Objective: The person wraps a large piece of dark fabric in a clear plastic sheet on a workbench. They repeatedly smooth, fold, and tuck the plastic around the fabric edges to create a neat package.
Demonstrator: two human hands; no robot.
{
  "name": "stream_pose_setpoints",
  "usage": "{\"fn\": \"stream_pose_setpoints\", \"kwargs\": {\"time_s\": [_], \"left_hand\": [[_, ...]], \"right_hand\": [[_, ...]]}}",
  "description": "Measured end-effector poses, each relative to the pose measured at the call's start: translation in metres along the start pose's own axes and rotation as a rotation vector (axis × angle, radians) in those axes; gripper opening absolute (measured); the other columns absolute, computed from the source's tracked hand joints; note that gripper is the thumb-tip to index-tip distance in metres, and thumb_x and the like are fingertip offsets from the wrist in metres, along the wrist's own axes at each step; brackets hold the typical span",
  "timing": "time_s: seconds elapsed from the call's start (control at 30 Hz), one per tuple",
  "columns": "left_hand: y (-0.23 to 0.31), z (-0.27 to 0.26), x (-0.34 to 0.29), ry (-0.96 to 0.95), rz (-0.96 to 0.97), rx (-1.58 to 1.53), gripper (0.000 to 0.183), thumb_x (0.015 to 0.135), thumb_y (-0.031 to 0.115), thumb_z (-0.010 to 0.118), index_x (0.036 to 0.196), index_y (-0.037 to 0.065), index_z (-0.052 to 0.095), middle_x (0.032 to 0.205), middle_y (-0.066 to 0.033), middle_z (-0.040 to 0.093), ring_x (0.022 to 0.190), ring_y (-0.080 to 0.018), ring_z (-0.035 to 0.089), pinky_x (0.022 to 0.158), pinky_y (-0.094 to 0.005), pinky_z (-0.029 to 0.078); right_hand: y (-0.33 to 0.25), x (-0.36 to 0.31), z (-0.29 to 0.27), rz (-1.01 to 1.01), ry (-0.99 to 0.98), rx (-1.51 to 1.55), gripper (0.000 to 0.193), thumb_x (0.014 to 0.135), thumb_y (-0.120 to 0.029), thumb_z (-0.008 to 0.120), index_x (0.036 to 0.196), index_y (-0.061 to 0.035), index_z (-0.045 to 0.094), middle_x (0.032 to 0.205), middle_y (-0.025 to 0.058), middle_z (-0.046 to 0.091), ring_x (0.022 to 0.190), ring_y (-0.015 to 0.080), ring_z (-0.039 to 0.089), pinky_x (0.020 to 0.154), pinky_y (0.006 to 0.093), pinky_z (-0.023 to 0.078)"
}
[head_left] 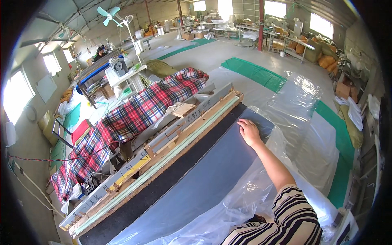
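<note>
My right hand [249, 131] reaches over the far end of a long blue-grey work surface [196, 175]. Its fingers are bent and close together at the edge of a clear plastic film [241, 192], which they appear to grip. The film lies over the surface and hangs in loose folds toward my body. A black strip [163, 185] borders the surface. Beside it runs a long wooden bar [163, 163] with a pale green strip and metal profiles along it. My left hand is not in view.
A red plaid blanket [134, 118] covers something long behind the bar. A small grey machine [118, 67] and a pale green fan [109, 16] stand beyond. Green sheeting [255, 73] and more clear film [294, 102] lie on the floor to the right. A red post [261, 24] rises farther back.
</note>
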State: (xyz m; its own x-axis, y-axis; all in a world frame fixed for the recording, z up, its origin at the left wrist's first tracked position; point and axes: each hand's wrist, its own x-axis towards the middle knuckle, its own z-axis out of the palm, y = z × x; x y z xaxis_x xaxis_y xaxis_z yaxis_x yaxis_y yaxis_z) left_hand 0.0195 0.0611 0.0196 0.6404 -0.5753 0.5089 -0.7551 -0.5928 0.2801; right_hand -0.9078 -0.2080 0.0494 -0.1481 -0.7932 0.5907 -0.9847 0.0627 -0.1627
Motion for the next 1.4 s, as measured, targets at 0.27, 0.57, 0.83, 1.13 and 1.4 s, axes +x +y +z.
{"fn": "stream_pose_setpoints", "kwargs": {"time_s": [0.27, 0.57, 0.83, 1.13, 1.4], "left_hand": [[-0.014, 0.009, 0.006, 0.066, 0.105, 0.076, 0.034, 0.085, 0.044, 0.049, 0.099, 0.015, 0.061, 0.084, -0.0078, 0.063, 0.069, -0.0257, 0.060, 0.051, -0.0373, 0.046], [-0.002, 0.007, 0.001, -0.036, -0.039, 0.224, 0.035, 0.085, 0.047, 0.049, 0.098, 0.017, 0.060, 0.082, -0.0068, 0.062, 0.065, -0.0264, 0.060, 0.047, -0.0381, 0.045], [-0.010, 0.007, 0.003, -0.023, -0.014, 0.184, 0.033, 0.086, 0.040, 0.048, 0.099, 0.011, 0.060, 0.088, -0.0080, 0.064, 0.073, -0.0268, 0.060, 0.059, -0.0382, 0.047], [-0.007, 0.005, 0.006, -0.049, 0.022, 0.038, 0.031, 0.089, 0.028, 0.050, 0.103, 0.001, 0.056, 0.095, -0.0129, 0.061, 0.079, -0.0239, 0.057, 0.074, -0.0331, 0.045], [-0.030, 0.012, 0.023, -0.211, -0.247, -0.150, 0.042, 0.086, 0.018, 0.052, 0.120, -0.005, 0.048, 0.123, -0.0184, 0.050, 0.111, -0.0291, 0.050, 0.095, -0.0327, 0.038]], "right_hand": [[0.002, -0.002, -0.001, 0.001, -0.004, -0.020, 0.025, 0.082, -0.014, 0.051, 0.104, -0.0071, 0.059, 0.113, 0.0051, 0.055, 0.105, 0.0215, 0.051, 0.091, 0.0336, 0.040], [0.004, -0.004, 0.001, 0.002, -0.001, -0.019, 0.025, 0.082, -0.015, 0.051, 0.105, -0.0078, 0.059, 0.113, 0.0038, 0.055, 0.106, 0.0206, 0.051, 0.091, 0.0339, 0.040], [0.000, 0.000, 0.002, -0.030, 0.012, -0.001, 0.025, 0.081, -0.013, 0.052, 0.104, -0.0074, 0.059, 0.113, 0.0051, 0.055, 0.106, 0.0228, 0.050, 0.092, 0.0351, 0.039], [0.013, 0.004, 0.002, -0.035, -0.014, 0.001, 0.021, 0.079, -0.010, 0.053, 0.098, -0.0078, 0.063, 0.108, 0.0053, 0.059, 0.099, 0.0229, 0.055, 0.086, 0.0345, 0.044], [0.008, 0.019, -0.011, -0.097, -0.132, 0.095, 0.022, 0.079, -0.012, 0.059, 0.099, -0.0077, 0.062, 0.103, 0.0087, 0.060, 0.096, 0.0276, 0.055, 0.086, 0.0357, 0.044]]}}
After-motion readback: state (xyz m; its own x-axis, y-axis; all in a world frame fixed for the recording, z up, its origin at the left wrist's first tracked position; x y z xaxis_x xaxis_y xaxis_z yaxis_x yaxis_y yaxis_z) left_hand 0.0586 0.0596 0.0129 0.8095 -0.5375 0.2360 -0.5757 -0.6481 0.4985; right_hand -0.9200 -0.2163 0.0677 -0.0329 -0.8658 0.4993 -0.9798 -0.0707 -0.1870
